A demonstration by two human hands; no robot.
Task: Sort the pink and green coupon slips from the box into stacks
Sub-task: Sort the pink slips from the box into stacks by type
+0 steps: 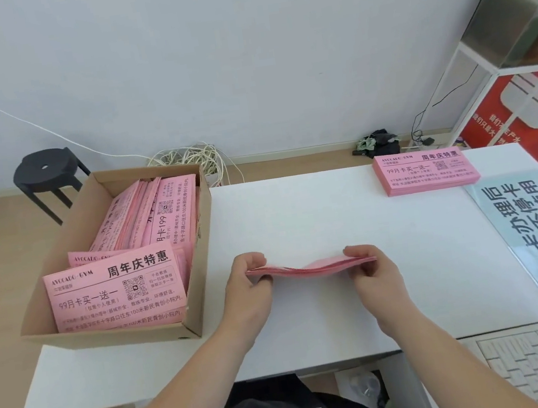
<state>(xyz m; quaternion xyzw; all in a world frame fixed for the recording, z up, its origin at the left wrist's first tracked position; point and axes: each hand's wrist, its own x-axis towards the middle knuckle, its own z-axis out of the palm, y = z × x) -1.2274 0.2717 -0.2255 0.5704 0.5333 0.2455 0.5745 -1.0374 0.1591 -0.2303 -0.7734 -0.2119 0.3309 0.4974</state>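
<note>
I hold a thin bundle of pink coupon slips (307,267) edge-on above the middle of the white table (331,215). My left hand (255,285) pinches its left end and my right hand (371,269) pinches its right end; the bundle sags slightly in the middle. A cardboard box (199,282) at the table's left holds many more pink slips (117,291), some flat, some leaning. A neat pink stack (425,169) lies at the far right of the table. No green slips show.
A printed plastic sheet (534,235) covers the table's right side. A white keyboard (525,365) sits at the lower right. Behind the table are a black stool (45,173), a coil of white cable (189,159) and a white rack (484,70) with a red box.
</note>
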